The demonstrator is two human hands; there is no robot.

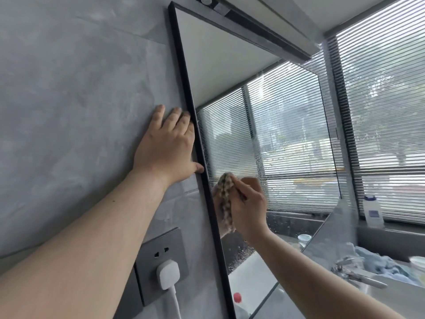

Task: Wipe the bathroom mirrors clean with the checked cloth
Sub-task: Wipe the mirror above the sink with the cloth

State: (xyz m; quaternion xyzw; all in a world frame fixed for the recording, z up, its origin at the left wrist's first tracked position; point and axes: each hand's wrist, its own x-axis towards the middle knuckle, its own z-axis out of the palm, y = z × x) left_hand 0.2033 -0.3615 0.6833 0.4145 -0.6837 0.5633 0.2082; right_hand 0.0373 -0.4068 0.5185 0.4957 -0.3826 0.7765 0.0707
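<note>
A black-framed mirror (230,72) hangs on the grey wall, its glass speckled with droplets and streaks in the lower half. My right hand (249,206) presses the bunched checked cloth (225,199) against the glass near the mirror's left frame, fingers curled round the cloth. My left hand (167,143) lies flat on the wall beside the frame, fingers straight, thumb touching the frame's edge.
A grey wall socket (161,247) with a white plug (167,275) and cable sits below my left arm. A window with slatted blinds (386,111) is at the right. A white bottle (372,210) stands on the sill, with a tap (358,276) and blue towel (377,263) below.
</note>
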